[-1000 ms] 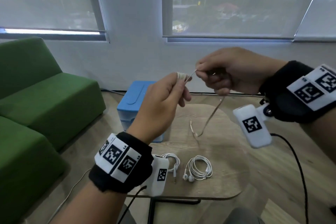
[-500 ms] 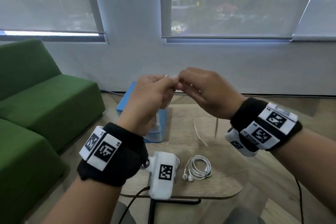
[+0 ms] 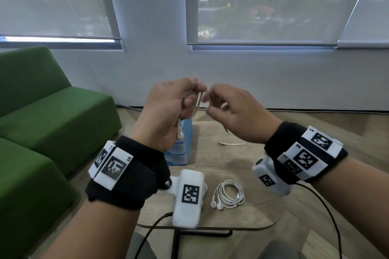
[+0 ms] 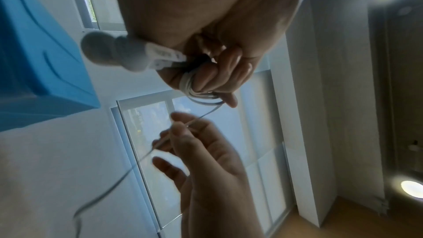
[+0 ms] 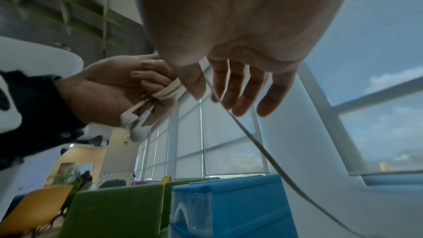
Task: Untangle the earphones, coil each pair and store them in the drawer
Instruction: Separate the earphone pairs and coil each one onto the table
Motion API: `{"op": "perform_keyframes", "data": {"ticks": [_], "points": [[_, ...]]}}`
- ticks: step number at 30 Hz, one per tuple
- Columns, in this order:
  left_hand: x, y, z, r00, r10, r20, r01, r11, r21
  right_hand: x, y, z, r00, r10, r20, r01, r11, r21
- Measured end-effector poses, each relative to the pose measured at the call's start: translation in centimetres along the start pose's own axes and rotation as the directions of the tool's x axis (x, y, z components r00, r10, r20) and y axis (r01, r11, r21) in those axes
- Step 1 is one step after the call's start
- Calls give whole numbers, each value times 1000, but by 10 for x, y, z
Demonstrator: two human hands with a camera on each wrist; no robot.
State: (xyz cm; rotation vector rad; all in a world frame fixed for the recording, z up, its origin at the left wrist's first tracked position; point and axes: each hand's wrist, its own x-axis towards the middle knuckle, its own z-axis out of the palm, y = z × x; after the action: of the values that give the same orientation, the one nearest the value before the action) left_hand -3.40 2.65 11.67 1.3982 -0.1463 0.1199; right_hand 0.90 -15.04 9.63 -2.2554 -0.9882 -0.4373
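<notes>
Winding white cable [image 4: 194,86] round the left hand [image 3: 166,109] fingers [image 4: 215,75], which curl tight on the turns; both earbuds [image 5: 135,124] hang below that palm. Running from the coil down and to the right, across the right hand [image 3: 237,115], whose fingers [image 5: 231,86] are spread and loose, the strand seeming to pass between thumb and forefinger; whether pinched or merely guided cannot be told. Trailing on below the right hand to the tabletop [image 3: 252,174], where the plug [image 3: 221,143] end lies flat, just right of the blue drawer unit [image 3: 181,149].

Judging the next lap: free cable lies right of and below the coil, long axis slanting toward the plug, so the right hand, nearer the slack, should carry it over the left fingers again. Little slack looks left, probably only a few more turns.

Lying nearer than the drawer unit: one coiled pair [image 3: 228,194] on the tabletop, and another [image 3: 205,187] mostly hidden behind the left wrist camera [image 3: 188,193]. Standing left of the drawer unit, a green sofa [image 3: 52,115], well apart. Nothing seen between the hands to snag the strand; the drawers appear closed, so one will need opening first.
</notes>
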Motion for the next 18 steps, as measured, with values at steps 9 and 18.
{"op": "perform_keyframes", "data": {"ticks": [9, 18], "points": [[-1, 7, 5, 998, 57, -4, -57, 998, 13, 19, 4, -4, 951, -168, -261, 101, 962, -255], [12, 13, 4, 969, 232, -83, -246, 883, -400, 9, 4, -9, 955, 69, 287, -114, 983, 145]]}}
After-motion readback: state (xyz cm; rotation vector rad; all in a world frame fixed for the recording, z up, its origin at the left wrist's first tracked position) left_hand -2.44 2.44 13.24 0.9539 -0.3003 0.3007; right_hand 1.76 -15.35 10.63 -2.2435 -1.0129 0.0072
